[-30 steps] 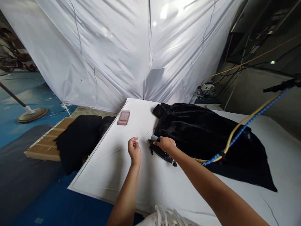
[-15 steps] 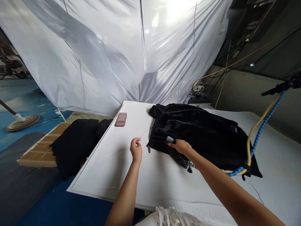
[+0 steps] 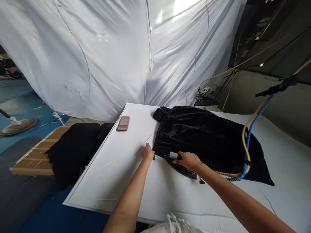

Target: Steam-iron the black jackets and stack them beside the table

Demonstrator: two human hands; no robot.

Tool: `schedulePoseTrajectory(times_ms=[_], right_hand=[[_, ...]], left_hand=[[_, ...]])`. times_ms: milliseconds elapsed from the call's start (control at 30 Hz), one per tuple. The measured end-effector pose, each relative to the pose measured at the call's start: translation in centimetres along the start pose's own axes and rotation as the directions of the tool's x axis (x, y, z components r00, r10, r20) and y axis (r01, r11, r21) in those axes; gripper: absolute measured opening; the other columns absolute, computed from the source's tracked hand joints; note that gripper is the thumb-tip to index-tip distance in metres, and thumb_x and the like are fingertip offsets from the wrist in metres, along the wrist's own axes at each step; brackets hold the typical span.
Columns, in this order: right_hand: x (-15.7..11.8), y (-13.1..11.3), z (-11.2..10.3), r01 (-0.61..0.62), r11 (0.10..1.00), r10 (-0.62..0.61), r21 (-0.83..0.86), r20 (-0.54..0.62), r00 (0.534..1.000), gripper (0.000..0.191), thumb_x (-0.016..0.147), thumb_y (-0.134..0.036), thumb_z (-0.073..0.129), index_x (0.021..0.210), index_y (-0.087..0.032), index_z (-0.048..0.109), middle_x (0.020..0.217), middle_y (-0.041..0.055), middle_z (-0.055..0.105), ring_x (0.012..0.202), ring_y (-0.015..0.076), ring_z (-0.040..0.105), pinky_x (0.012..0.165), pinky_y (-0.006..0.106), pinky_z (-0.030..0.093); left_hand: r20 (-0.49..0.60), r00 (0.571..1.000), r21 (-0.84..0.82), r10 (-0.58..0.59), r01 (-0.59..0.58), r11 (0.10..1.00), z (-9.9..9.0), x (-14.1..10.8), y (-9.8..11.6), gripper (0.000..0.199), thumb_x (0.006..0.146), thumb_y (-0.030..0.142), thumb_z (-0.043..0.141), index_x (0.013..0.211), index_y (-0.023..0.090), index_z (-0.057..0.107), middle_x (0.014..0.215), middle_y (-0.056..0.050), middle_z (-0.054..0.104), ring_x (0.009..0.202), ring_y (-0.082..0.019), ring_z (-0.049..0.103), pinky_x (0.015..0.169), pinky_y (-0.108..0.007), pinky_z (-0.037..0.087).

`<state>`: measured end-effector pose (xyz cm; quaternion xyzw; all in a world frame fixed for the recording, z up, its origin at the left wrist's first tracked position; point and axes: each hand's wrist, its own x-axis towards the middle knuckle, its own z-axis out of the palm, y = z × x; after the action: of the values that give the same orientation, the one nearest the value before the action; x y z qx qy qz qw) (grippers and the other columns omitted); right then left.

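Note:
My right hand (image 3: 190, 160) is closed around the dark handle of an iron (image 3: 183, 170), whose grey handle end (image 3: 173, 155) sticks out to the left. The iron rests at the near edge of a black garment (image 3: 204, 136), which lies spread on the white-covered table (image 3: 116, 181). My left hand (image 3: 147, 152) is closed low over the table at the garment's near left corner, beside a small dark cord end (image 3: 154, 158). What its fingers hold, if anything, is hidden. A thin pale line on the cover runs from the garment's edge toward those fingers.
A yellow and blue hose (image 3: 246, 142) hangs on the right and runs down to the iron. A blurred reddish object (image 3: 123, 123) lies at the table's left edge. Black cloth (image 3: 77, 149) is heaped on a cardboard box (image 3: 31, 165) to the left. A white curtain (image 3: 116, 58) hangs behind.
My left hand has moved right, up to the garment's corner. My right hand has moved the iron slightly nearer to me, and the hose has swung left.

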<state>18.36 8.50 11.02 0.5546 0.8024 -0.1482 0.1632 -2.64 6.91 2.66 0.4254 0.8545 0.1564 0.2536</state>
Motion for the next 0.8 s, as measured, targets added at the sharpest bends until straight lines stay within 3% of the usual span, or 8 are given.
schedulePoseTrajectory(times_ms=[133,333,467,633,800], right_hand=[[1.4,-2.7,-0.2,0.0,1.0,0.0,-0.008,-0.018,1.0,0.056,0.07,-0.068,0.046,0.101,-0.024,0.059,0.088,0.0071,0.066,0.086,0.0258,0.061,0.069,0.033,0.043],[3.3,-5.8,-1.0,-0.091,0.995,0.092,0.035,-0.05,0.994,0.058,0.07,-0.071,0.042,0.099,-0.024,0.059,0.092,0.0082,0.066,0.092,0.0261,0.06,0.073,0.034,0.044],[4.5,-5.7,-1.6,-0.163,0.984,0.165,0.071,-0.021,0.986,0.057,0.07,-0.071,0.042,0.098,-0.024,0.06,0.091,0.0081,0.065,0.088,0.025,0.061,0.069,0.033,0.045],[4.9,-4.7,-2.6,-0.198,0.978,0.2,0.065,-0.023,0.98,0.051,0.07,-0.065,0.046,0.095,-0.023,0.06,0.093,0.0076,0.065,0.089,0.0264,0.06,0.067,0.033,0.045],[3.5,-5.0,-2.6,-0.093,0.995,0.094,0.047,-0.01,0.996,0.05,0.068,-0.065,0.05,0.096,-0.024,0.06,0.088,0.006,0.065,0.083,0.0241,0.061,0.065,0.031,0.044]], left_hand=[[-0.012,1.0,-0.075,-0.002,0.001,0.997,0.5,0.5,-1.0,0.022,0.069,0.023,0.065,0.083,0.019,0.048,0.091,-0.006,0.065,0.089,-0.018,0.06,0.067,-0.024,0.039],[-0.015,1.0,-0.215,0.002,-0.005,0.977,0.9,0.9,-2.0,0.025,0.066,0.025,0.067,0.08,0.02,0.047,0.082,-0.002,0.064,0.078,-0.016,0.061,0.062,-0.023,0.038],[-0.068,0.997,-0.349,0.03,-0.052,0.936,0.3,0.9,-2.8,0.021,0.069,0.015,0.061,0.083,0.021,0.046,0.075,0.002,0.063,0.073,-0.012,0.06,0.064,-0.021,0.038],[-0.245,0.969,-0.427,0.002,-0.11,0.898,-1.1,0.6,-4.1,0.014,0.074,0.011,0.053,0.082,0.021,0.047,0.074,0.002,0.062,0.073,-0.011,0.06,0.064,-0.021,0.038],[-0.312,0.95,-0.455,-0.003,-0.146,0.879,-1.5,0.4,-4.9,0.015,0.073,0.011,0.053,0.082,0.021,0.048,0.072,0.002,0.061,0.072,-0.012,0.06,0.064,-0.021,0.039]])
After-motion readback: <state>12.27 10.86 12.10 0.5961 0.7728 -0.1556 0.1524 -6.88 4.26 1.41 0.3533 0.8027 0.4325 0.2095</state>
